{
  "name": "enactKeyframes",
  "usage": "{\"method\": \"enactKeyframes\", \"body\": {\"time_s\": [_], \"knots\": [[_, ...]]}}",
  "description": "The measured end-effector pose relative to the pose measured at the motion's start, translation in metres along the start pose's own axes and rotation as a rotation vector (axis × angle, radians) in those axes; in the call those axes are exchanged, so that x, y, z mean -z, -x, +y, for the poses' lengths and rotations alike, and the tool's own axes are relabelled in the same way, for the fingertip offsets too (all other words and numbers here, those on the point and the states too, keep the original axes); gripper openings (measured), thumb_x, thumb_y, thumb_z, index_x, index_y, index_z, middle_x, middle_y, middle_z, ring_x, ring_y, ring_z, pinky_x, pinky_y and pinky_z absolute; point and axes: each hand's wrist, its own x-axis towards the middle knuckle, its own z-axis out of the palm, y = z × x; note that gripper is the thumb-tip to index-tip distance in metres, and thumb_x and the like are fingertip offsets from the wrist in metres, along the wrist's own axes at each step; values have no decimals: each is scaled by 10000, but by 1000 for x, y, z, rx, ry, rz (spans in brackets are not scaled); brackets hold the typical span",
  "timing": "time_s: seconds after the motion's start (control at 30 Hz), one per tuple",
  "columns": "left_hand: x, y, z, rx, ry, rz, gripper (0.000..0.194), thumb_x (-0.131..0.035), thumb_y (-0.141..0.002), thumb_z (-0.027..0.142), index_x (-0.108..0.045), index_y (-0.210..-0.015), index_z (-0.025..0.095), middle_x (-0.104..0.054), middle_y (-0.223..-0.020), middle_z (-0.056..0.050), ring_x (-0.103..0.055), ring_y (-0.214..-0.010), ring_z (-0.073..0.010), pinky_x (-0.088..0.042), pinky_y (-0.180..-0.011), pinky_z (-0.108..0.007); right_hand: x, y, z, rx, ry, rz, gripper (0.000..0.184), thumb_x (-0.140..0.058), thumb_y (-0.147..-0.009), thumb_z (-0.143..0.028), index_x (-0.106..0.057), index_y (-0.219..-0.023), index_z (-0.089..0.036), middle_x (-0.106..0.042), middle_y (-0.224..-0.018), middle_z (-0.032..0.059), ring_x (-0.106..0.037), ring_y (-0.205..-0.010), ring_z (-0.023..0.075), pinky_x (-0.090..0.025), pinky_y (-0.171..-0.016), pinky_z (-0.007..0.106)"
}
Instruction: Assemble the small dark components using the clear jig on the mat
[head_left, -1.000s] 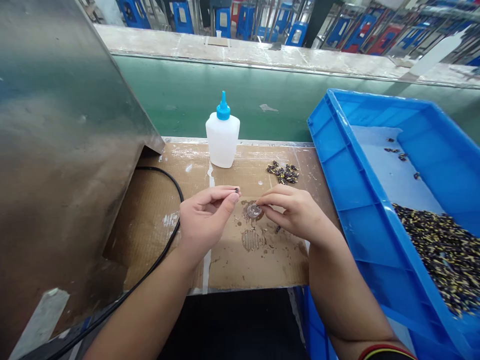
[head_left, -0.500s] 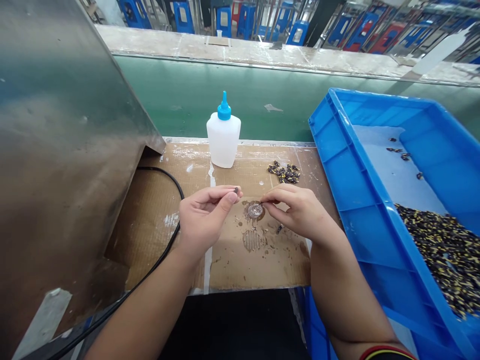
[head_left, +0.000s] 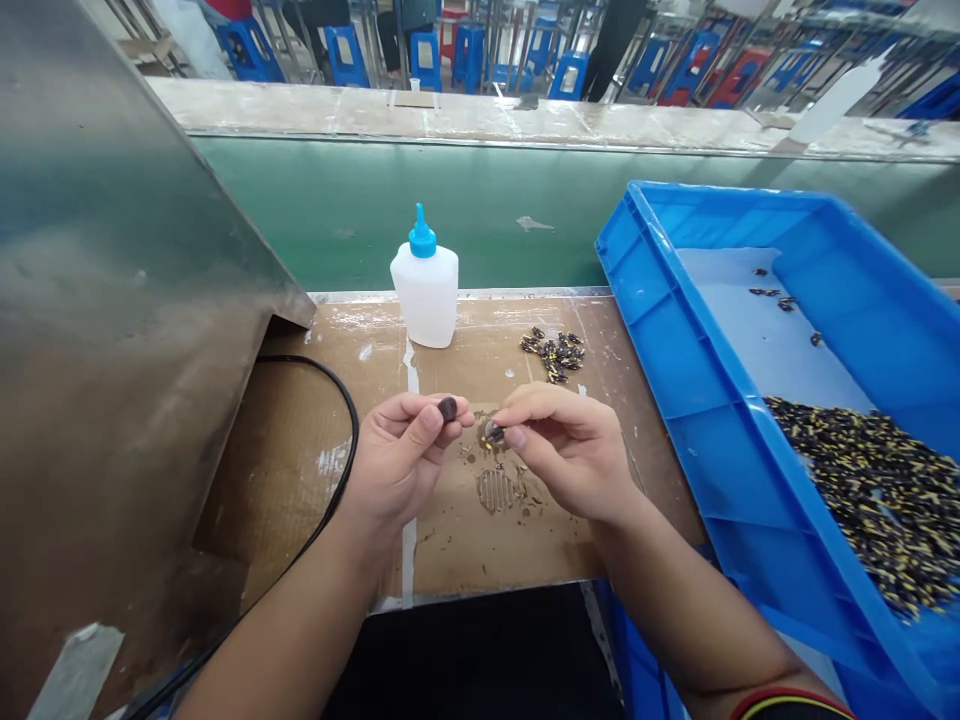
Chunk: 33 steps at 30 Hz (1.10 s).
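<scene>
1. Lower centre: left hand (head_left: 394, 470) closed in a pinch on a dark bead (head_left: 448, 408), bead showing more than a moment ago.
2. Just right: right hand (head_left: 570, 450) shifted left, fingertips gripping a small dark piece (head_left: 493, 433) above stained cardboard (head_left: 525, 560); round disc no longer visible, whereabouts impossible to tell.
3. Far right: blue crate (head_left: 660, 215) holding a heap of beads (head_left: 862, 500).

The bare right forearm (head_left: 697, 610) wears a red-and-yellow striped band (head_left: 791, 708).

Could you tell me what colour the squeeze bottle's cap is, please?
The cap is blue, best seen in the head view.
</scene>
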Motion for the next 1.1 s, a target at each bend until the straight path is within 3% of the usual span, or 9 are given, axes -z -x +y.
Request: {"method": "enactKeyframes", "body": {"time_s": [0.13, 0.27, 0.37, 1.1], "knots": [[3, 1, -1, 3, -27, -13, 110, -917, -854, 293, -834, -851, 220, -820, -925, -36, -757, -748, -68, -640, -783, -112, -5, 2, 2, 84, 27, 3, 310, -777, -955, -98, -780, -1224, -253, -813, -1119, 62, -772, -963, 198, -650, -820, 358], [1, 2, -1, -18, -59, -36, 85, -902, -867, 267, -840, -873, 209, -812, -926, -45, -745, -736, -67, -642, -778, -123, -6, 1, 3, 282, 212, 71, 363, -804, -929, -57, -782, -1239, -244, -823, -1071, 66, -777, -903, 188, -668, -775, 339], [-2, 1, -1, -50, -78, -64, 76, -896, -872, 264, -847, -892, 210, -815, -937, -54, -752, -743, -80, -649, -786, -140, -6, -2, 2, 344, 285, 71, 358, -798, -935, -57, -772, -1246, -232, -821, -1072, 79, -781, -895, 189, -675, -756, 336], [-8, 2, -2, -134, -176, -4, 100, -924, -840, 291, -861, -885, 227, -818, -933, -83, -757, -722, -114, -663, -759, -177, -5, 0, 6, 363, 382, 56, 340, -791, -945, -72, -757, -1232, -251, -817, -1073, 60, -784, -902, 184, -683, -751, 339]]}}
